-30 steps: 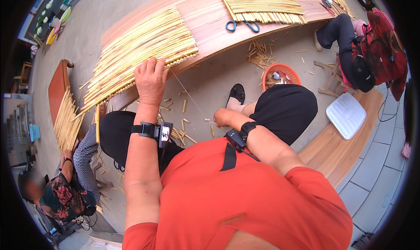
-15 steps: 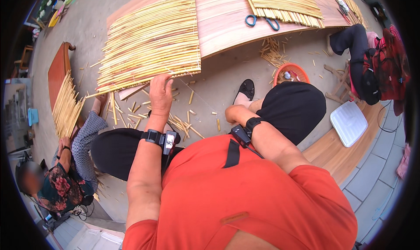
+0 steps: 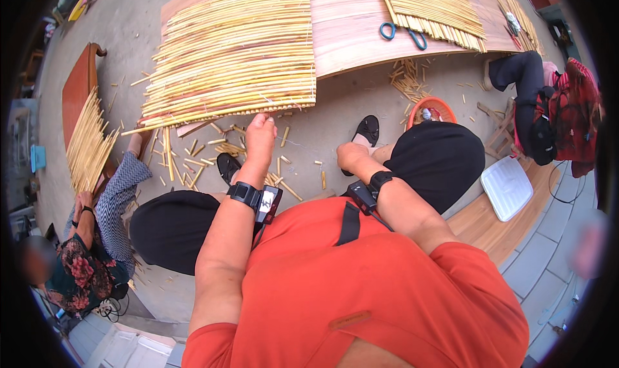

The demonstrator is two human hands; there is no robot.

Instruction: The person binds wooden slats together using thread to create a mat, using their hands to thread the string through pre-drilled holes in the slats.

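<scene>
A mat of yellow sticks bound with white thread (image 3: pixel 229 49) lies on a long wooden board (image 3: pixel 338 58). My left hand (image 3: pixel 261 133) is just below the mat’s front edge, fingers curled closed; what they hold is too small to make out. Pale thread (image 3: pixel 300 145) hangs slack between my hands. Lower down at the right, beside my knee, my right hand (image 3: pixel 351 155) is closed with its fingertips turned away from view, so anything in it is hidden. Cut stick pieces (image 3: pixel 284 181) litter the floor below the mat.
A second stick mat (image 3: pixel 432 13) and dark-handled scissors (image 3: pixel 419 38) lie rightward on the board. An orange basket (image 3: pixel 445 110) and white lid (image 3: pixel 506 187) are at right. Co-workers sit left (image 3: pixel 84 265) and right (image 3: pixel 574 116), the left one beside more sticks (image 3: pixel 90 142).
My left hand has moved off the mat’s front edge, down and rightward. My right hand has shifted up and right, and the thread has slackened. The view has shifted too.
</scene>
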